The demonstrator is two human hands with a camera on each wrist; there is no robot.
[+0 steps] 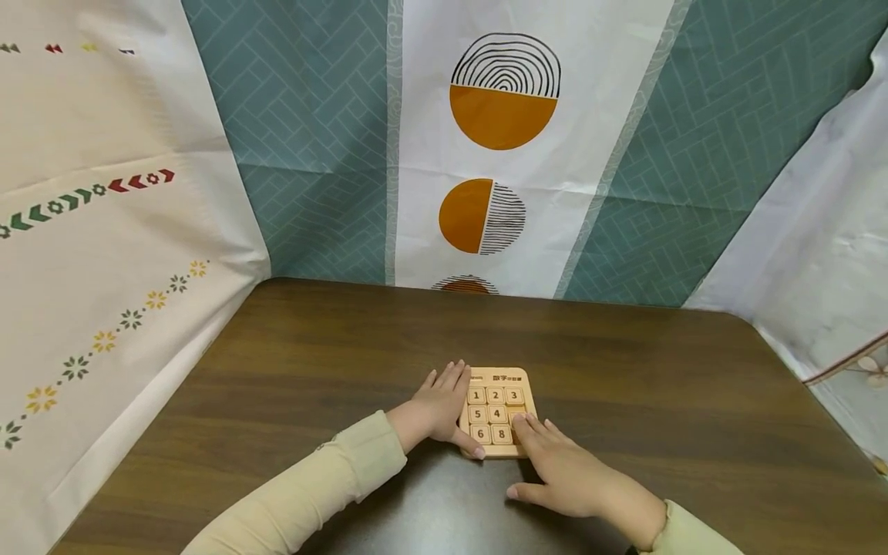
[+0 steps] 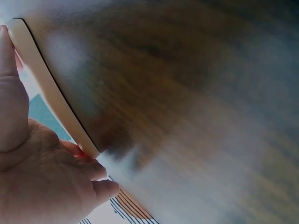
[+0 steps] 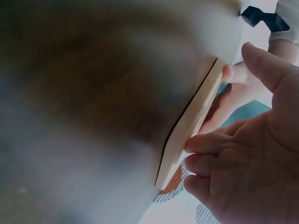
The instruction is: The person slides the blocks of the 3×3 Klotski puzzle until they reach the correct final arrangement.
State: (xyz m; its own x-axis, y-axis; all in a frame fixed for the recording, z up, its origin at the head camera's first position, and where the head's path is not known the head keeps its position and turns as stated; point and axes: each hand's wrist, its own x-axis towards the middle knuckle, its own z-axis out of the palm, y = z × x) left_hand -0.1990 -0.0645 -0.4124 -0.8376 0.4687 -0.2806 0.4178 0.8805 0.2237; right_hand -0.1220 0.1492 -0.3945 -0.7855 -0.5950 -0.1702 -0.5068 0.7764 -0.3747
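A wooden number sliding puzzle (image 1: pixel 496 450) lies flat on the table. Its top row of tiles reads 1, 2, 3; below are 5 and 4, then 6 and 8. My left hand (image 1: pixel 442 405) holds the board at its left side, thumb on the near left corner and fingers along the left edge. In the left wrist view the thumb and fingers span the board's edge (image 2: pixel 51 88). My right hand (image 1: pixel 565 470) reaches in from the right with fairly straight fingers, the fingertips touching the right column below tile 3. They hide part of that column; its thumb is apart from the board.
The dark wooden table (image 1: pixel 347 331) extends around the puzzle. Behind it hangs a teal and white patterned cloth (image 1: pixel 322 139). A white cloth with flower motifs (image 1: pixel 90 254) hangs at the left, and another pale cloth (image 1: pixel 832 254) at the right.
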